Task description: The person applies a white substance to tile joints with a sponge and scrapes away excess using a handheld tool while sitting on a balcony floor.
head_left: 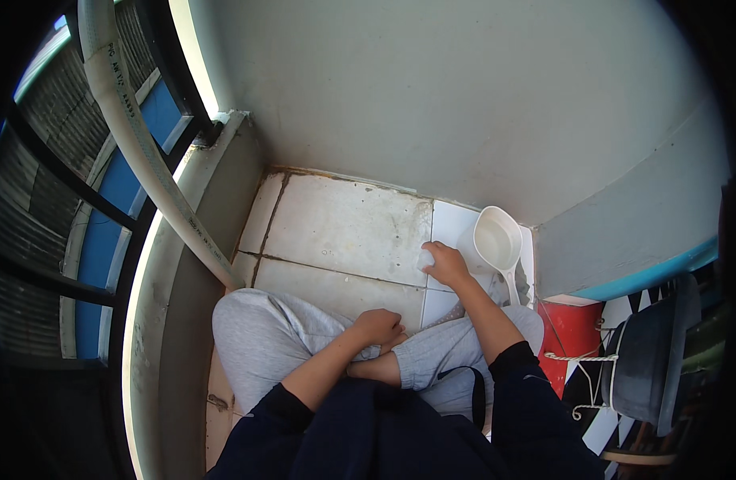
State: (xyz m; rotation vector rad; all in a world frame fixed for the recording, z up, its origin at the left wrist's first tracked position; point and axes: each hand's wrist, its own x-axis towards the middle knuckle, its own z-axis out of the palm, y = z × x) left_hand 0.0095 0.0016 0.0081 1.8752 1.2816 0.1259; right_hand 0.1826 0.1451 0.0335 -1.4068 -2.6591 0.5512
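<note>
My right hand (445, 264) is closed on a small whitish wad (425, 258), pressed against the tiled floor where a stained tile (344, 224) meets a whiter tile (449, 218). I cannot tell whether the wad is cloth or tissue. Just right of that hand stands a white plastic water dipper (496, 238), its handle pointing toward me. My left hand (377, 326) rests over my crossed legs near a bare foot, fingers curled in, with nothing visible in them. The palm is hidden.
Grey walls (464, 96) close off the far side. At left, a thick pale hose (136, 136) runs down past a black-framed window (72, 192). To the right are a red container (568, 332), a dark grey basin (652, 360) and a white wire rack (588, 360).
</note>
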